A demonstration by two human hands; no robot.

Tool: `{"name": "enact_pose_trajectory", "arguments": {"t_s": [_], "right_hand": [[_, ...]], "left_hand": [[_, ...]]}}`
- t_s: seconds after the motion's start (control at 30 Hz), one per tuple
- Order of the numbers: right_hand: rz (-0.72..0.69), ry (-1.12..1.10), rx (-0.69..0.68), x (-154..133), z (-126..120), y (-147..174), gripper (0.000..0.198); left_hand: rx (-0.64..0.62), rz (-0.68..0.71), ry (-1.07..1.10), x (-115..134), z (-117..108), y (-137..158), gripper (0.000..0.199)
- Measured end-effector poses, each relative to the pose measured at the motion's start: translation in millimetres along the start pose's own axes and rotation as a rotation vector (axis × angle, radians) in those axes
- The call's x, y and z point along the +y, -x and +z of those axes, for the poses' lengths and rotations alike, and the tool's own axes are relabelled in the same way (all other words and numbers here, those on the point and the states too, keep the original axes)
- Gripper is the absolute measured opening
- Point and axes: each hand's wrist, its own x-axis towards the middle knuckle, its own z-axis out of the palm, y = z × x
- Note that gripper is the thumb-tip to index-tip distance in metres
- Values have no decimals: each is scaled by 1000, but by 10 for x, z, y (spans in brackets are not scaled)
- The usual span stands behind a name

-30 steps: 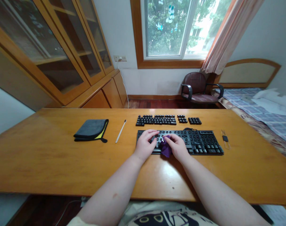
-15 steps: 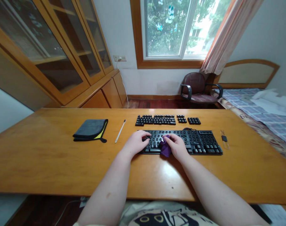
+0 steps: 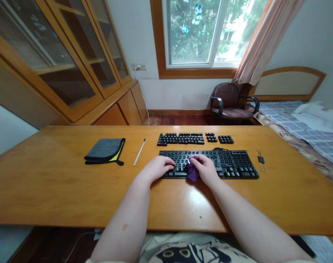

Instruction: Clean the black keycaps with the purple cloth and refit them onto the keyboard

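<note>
A black keyboard (image 3: 224,164) lies flat in front of me, with most of its keycaps off; a few remain along the bottom rows and right side. My right hand (image 3: 207,170) is closed on a crumpled purple cloth (image 3: 193,172), which hangs over the keyboard's front middle. At the keyboard's left part is my left hand (image 3: 161,168), its fingers curled down and drawn together at the lower left keys. Whatever lies between those fingertips is hidden or too small to make out. Behind the keyboard, removed keycaps (image 3: 183,138) stand in rows and grouped blocks.
A folded grey cloth (image 3: 103,149) with yellow lining lies on the left of the wooden table (image 3: 59,182). Near it is a slim white brush-like stick (image 3: 139,152). Right of the keyboard lies a wire keycap puller (image 3: 261,160). A chair (image 3: 228,100) stands beyond the table.
My left hand has shifted slightly down and its fingers have come closer together over the lower left keys. The right hand and purple cloth stay almost in place.
</note>
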Motion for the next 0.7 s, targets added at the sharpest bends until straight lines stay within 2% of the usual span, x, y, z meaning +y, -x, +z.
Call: {"name": "enact_pose_trajectory", "arguments": {"t_s": [0.2, 0.7], "right_hand": [[4, -7, 4, 32, 8, -2, 23], [8, -1, 1, 16, 11, 1, 24]], "left_hand": [[-46, -28, -43, 41, -9, -17, 24], [-49, -38, -20, 43, 43, -50, 25]]}}
